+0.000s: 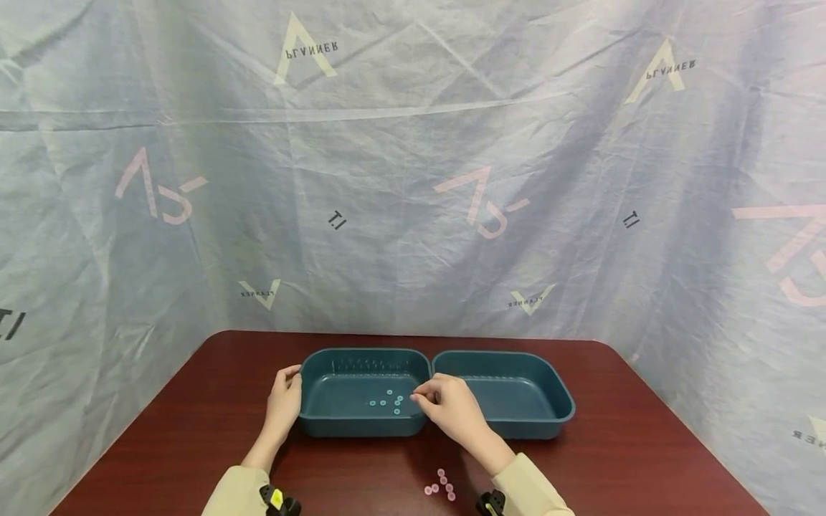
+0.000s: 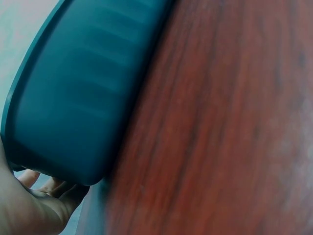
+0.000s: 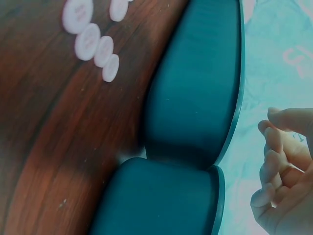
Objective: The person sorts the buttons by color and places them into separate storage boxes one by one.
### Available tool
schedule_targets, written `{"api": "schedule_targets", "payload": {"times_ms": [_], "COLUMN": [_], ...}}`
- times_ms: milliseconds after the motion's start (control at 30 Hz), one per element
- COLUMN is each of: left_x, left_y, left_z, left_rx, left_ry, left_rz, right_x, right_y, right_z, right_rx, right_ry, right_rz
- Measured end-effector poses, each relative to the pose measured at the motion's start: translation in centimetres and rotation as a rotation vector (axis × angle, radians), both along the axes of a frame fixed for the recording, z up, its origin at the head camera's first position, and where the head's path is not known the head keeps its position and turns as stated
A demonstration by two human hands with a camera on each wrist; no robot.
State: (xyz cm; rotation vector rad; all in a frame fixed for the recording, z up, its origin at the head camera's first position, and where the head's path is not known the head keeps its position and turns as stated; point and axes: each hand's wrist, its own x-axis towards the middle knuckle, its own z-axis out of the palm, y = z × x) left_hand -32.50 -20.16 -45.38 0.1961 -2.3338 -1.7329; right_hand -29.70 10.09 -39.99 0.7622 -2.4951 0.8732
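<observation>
My left hand (image 1: 284,401) rests against the left end of the left dark teal bin (image 1: 361,428), its fingers over the rim. In the left wrist view, the fingers (image 2: 58,191) reach around the bin's corner. My right hand (image 1: 452,408) hovers over the right end of this bin, thumb and index fingertips together, the other fingers curled. I cannot tell whether a small button is between those fingertips. Several light blue buttons (image 1: 383,403) lie on the bin's floor. Several pink buttons (image 1: 443,481) lie on the table in front, below my right forearm.
A second teal bin (image 1: 503,428) stands to the right, its end against the left one. Both sit on a dark red wooden table (image 1: 348,476). A pale printed cloth (image 1: 400,143) hangs behind and along the sides.
</observation>
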Motion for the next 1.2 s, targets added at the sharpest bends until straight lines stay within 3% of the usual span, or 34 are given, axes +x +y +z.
{"api": "schedule_targets", "payload": {"times_ms": [133, 367, 933, 1200], "left_x": [-0.1, -0.2, 0.0, 0.1], "left_y": [0.0, 0.0, -0.1, -0.1], "left_z": [0.1, 0.2, 0.3, 0.1], "left_rx": [0.003, 0.004, 0.009, 0.008], "left_ry": [0.004, 0.003, -0.005, -0.011], "left_rz": [-0.003, -0.011, -0.019, -0.021], "right_x": [0.3, 1.1, 2.1, 2.4], "right_y": [0.4, 1.0, 2.0, 2.3], "right_z": [0.0, 0.1, -1.4, -1.9], "right_rx": [0.016, 0.009, 0.007, 0.038], "right_ry": [0.007, -0.057, -0.102, -0.118], "right_rz": [-0.009, -0.002, 0.064, 0.051]}}
